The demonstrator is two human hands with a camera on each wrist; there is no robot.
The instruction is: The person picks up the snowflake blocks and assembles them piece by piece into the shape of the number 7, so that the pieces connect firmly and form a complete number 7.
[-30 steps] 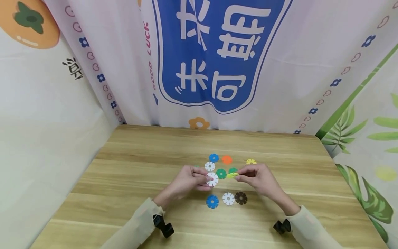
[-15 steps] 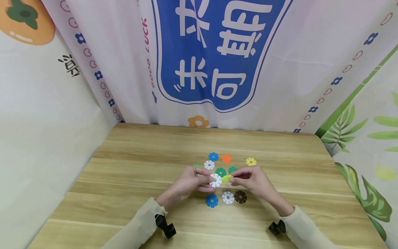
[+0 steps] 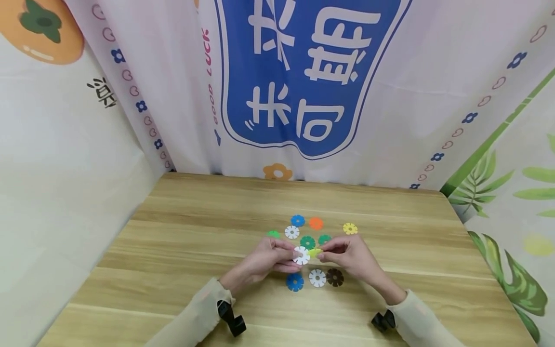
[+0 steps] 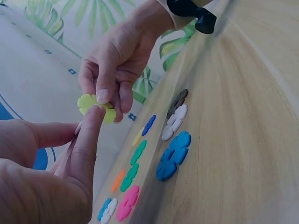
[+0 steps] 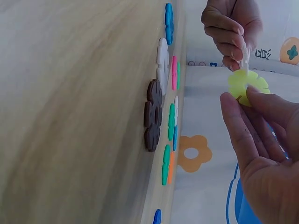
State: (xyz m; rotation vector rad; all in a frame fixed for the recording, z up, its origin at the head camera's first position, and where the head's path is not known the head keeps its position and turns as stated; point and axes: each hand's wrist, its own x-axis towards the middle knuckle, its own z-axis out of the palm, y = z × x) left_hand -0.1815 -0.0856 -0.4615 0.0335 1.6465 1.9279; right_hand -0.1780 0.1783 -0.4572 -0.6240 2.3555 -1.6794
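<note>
My left hand (image 3: 266,260) pinches a white notched plastic disc (image 3: 302,260) between thumb and fingers, its flat face toward the head camera. Opposite it, my right hand (image 3: 350,255) holds a yellow-green notched disc (image 3: 314,252) by its outer edge. Both pieces are held up off the table. In the right wrist view the yellow-green disc (image 5: 239,80) meets the white disc (image 5: 245,58) edge-on, at an angle; whether their slots interlock I cannot tell. The left fingers hide most of the white disc in the left wrist view.
On the wooden table (image 3: 195,212), blue (image 3: 295,282), white (image 3: 317,278) and brown (image 3: 335,277) discs lie nearest the person. Beyond the hands lie green (image 3: 307,242), orange (image 3: 316,223), yellow (image 3: 350,228) and other discs. A pink disc (image 4: 127,203) shows in the left wrist view. A printed curtain (image 3: 416,96) hangs behind.
My right hand has moved left and slightly nearer, bringing the yellow-green disc from apart to the white disc's edge. My left hand has shifted slightly right and nearer.
</note>
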